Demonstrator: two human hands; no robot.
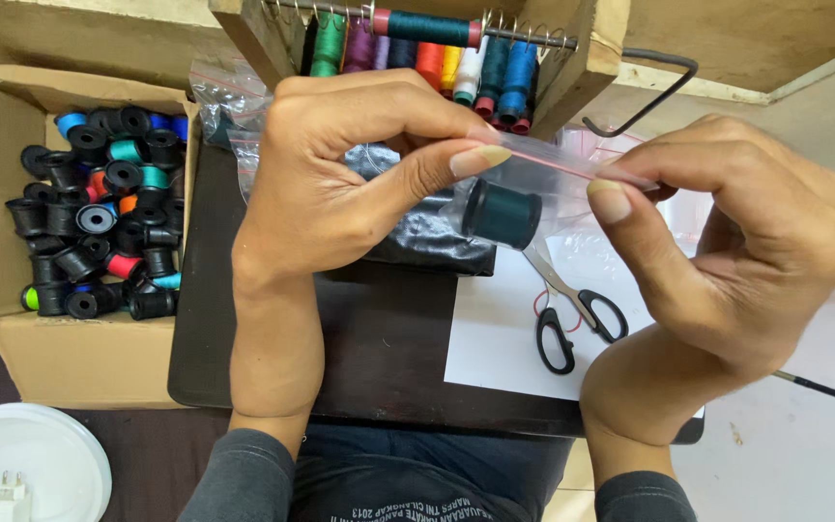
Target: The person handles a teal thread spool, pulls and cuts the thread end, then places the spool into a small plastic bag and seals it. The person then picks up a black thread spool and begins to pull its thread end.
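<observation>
A dark bench (379, 348) carries most of the things, and a cardboard box (70, 358) stands against its left edge, filled with many thread spools (99, 237), mostly black with a few blue, teal, orange and green ones. At the far edge of the bench a wooden rack (572, 58) holds a row of coloured thread cones on a wire rod. A white sheet of paper (495, 329) lies toward the right edge of the bench, and black-handled scissors (572, 319) rest on it, blades pointing away from the person. A round white lid (41, 454) sits off the near left corner. Above the middle of the bench the left hand (340, 184) and the right hand (736, 251) are raised together, each pinching the top strip of a small clear zip bag (553, 184); the left fingers (475, 159) close thumb against forefinger on the bag's left end, the right fingers (611, 198) do the same on its right end, with the remaining fingers curled in. Inside the bag, hanging between the two hands, lies a dark teal spool (502, 214) on its side.
</observation>
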